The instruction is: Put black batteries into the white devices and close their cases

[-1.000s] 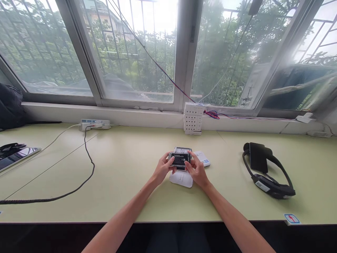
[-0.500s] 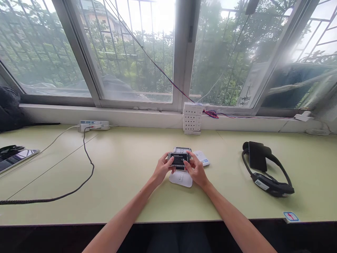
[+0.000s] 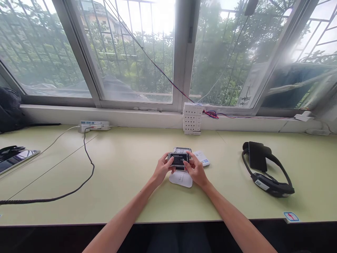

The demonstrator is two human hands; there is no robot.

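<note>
Clasped a 3000mAh device [image 3: 179, 159] by its ends in closed left hand [image 3: 161, 168] and right hand [image 3: 197, 171].
Held it over the pale green bench [image 3: 126, 165], near a white cover [image 3: 180, 179], well left of a black headset [image 3: 275, 188]; faced a white stack [image 3: 192, 119] and windows [image 3: 184, 52] onto greenery [image 3: 218, 63].

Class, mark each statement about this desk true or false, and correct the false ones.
1. The left hand and right hand both hold the device marked 3000mAh. True.
2. The white rounded piece lies on the far side of the device. False: the white rounded piece is on the near side.
3. The black headset lies to the right of both hands. True.
4. The power strip is at the right. False: the power strip is at the back left.
</note>
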